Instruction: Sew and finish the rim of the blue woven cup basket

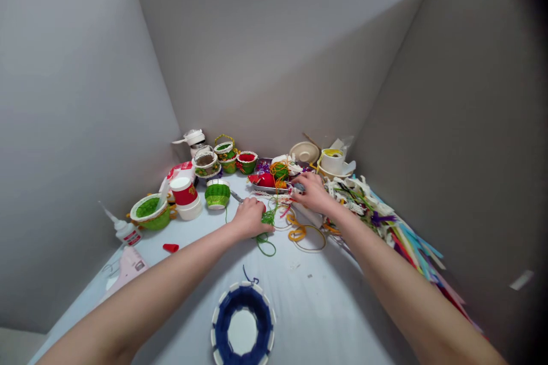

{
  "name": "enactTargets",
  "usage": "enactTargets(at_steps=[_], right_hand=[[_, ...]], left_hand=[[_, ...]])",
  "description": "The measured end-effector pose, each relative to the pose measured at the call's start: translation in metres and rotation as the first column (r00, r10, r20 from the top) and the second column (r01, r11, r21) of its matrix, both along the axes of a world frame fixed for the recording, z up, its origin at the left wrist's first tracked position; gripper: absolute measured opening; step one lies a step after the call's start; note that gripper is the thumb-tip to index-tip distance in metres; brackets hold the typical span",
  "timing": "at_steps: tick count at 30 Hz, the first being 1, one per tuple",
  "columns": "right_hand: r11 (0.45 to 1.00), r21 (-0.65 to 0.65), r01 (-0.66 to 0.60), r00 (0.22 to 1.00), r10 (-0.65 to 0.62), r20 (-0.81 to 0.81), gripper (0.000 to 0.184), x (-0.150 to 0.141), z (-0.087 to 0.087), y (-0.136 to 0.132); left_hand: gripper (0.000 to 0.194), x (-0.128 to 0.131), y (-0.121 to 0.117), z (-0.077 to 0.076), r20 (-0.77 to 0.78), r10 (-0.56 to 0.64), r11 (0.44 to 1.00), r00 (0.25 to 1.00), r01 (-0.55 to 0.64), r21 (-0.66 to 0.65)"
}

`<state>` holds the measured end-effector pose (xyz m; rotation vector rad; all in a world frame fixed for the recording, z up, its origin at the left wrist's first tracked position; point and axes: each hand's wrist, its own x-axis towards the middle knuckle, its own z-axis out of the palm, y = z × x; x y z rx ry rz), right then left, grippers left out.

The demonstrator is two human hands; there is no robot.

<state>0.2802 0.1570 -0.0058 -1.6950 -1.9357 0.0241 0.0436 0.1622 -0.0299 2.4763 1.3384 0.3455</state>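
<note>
My left hand point(250, 217) rests on the table with its fingers curled over a tangle of green yarn point(266, 239). A thin metal tool point(236, 196), perhaps scissors, pokes out behind that hand. My right hand point(311, 193) reaches to the edge of a metal tray point(264, 187) holding red, orange and green yarn, fingers bent on something I cannot make out. Loops of orange yarn point(297, 232) lie between the two hands. Near the front edge sits a paper cup wrapped in dark blue yarn point(243, 325), seen from above.
Several yarn-wrapped cup baskets point(217, 194) and a red cup point(184, 190) stand at the back left, with a glue bottle point(124, 230) and glue gun point(128, 267). Coloured paper strips point(398, 234) pile up on the right. Grey walls point(274, 63) box in the table.
</note>
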Motion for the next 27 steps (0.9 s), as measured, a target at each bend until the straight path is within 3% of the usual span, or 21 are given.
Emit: enactTargets(at_steps=[4, 7, 11, 13, 14, 16, 17, 19, 22, 27], right_hand=[[0.997, -0.076, -0.019, 0.960, 0.040, 0.277, 0.038, -0.015, -0.013, -0.001], [0.998, -0.067, -0.013, 0.951, 0.033, 0.308, 0.018, -0.014, -0.017, 0.000], [0.998, -0.053, -0.022, 0.953, 0.037, 0.300, 0.012, -0.004, -0.014, -0.005], [0.999, -0.029, -0.027, 0.959, 0.034, 0.282, 0.021, 0.001, -0.012, -0.009], [1.000, -0.009, -0.029, 0.963, 0.030, 0.268, 0.026, 0.004, -0.012, -0.011], [0.999, 0.030, -0.024, 0.972, 0.016, 0.235, 0.026, 0.008, -0.011, -0.012], [0.999, 0.046, -0.007, 0.976, -0.003, 0.217, 0.023, 0.011, -0.010, -0.012], [0.996, 0.072, 0.057, 0.981, -0.070, 0.183, 0.018, 0.015, -0.008, -0.011], [0.986, 0.102, 0.130, 0.978, -0.144, 0.152, 0.020, 0.019, -0.003, -0.009], [0.999, 0.025, 0.036, 0.976, -0.040, 0.213, 0.019, 0.013, 0.003, -0.009]], left_hand=[[0.009, 0.002, -0.002, -0.001, 0.077, -0.031, 0.999, 0.997, 0.032, -0.012], [0.006, -0.009, 0.003, 0.004, 0.153, -0.002, 0.999, 0.988, 0.009, -0.043], [0.006, -0.043, 0.021, 0.023, 0.294, 0.203, 0.979, 0.934, -0.196, -0.055], [0.015, -0.061, 0.034, 0.033, 0.441, 0.340, 0.936, 0.831, -0.346, -0.070], [0.016, -0.068, 0.040, 0.037, 0.576, 0.405, 0.896, 0.710, -0.433, -0.096], [0.017, -0.078, 0.050, 0.043, 0.752, 0.420, 0.835, 0.508, -0.540, -0.101], [0.018, -0.080, 0.053, 0.044, 0.793, 0.402, 0.818, 0.458, -0.568, -0.087], [0.022, -0.079, 0.054, 0.044, 0.789, 0.362, 0.826, 0.496, -0.563, -0.025], [0.032, -0.071, 0.046, 0.042, 0.692, 0.323, 0.862, 0.646, -0.503, 0.067], [0.028, -0.053, 0.027, 0.038, 0.433, 0.352, 0.826, 0.830, -0.493, 0.274]])
